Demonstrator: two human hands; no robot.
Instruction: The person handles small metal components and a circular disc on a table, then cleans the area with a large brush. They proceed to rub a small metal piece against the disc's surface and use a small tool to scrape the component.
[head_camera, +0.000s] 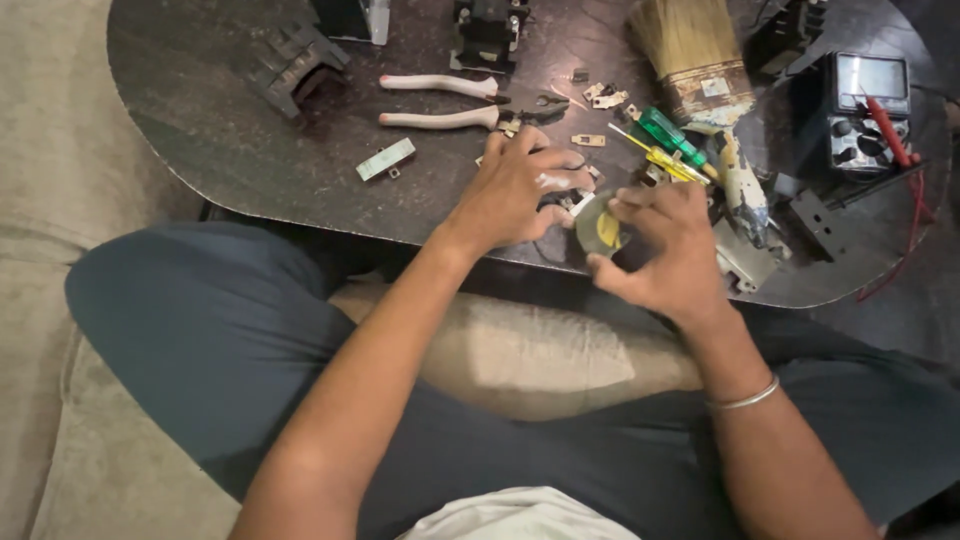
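fingers (625, 205) of the right hand (665, 250) are pinching a roll of tape (600, 230); left hand (515, 190) is gripping a small part (560, 183) beside it on the dark table (250, 170).

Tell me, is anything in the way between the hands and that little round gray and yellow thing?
Nothing visible is. The right hand already grips the round gray and yellow part at the table edge. The left hand rests right beside it, over small metal pieces, with no tool between them.

Both hands, left (515, 190) and right (665, 245), around a grey-and-yellow round part (600, 228) at the dark table (220, 130) edge, beside screwdrivers (665, 150).
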